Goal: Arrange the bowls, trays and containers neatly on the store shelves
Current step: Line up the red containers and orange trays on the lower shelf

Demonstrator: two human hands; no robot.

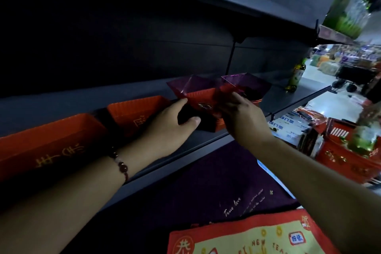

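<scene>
Your left hand [175, 123] grips the near left end of a red ribbed tray [203, 97] that sits on the dark shelf [292, 94], thumb curled along its front and fingers wrapped behind the rim. Your right hand [240, 114] pinches the tray's right side, where its fingers [231, 99] close on crinkled purple cellophane [243, 81] that stands up around the tray. Two more red trays line the same shelf to the left: one [134, 110] just beside your left hand, another [47, 142] nearer the camera, both with gold characters on the front. A beaded bracelet [120, 166] circles your left wrist. Farther right on the shelf stands a green bottle [296, 75], well apart from the tray. Below the shelf lie a purple sheet printed "True love" [206, 187] and a red and yellow package [247, 235]. A red basket of wrapped goods [350, 156] sits at the right.
</scene>
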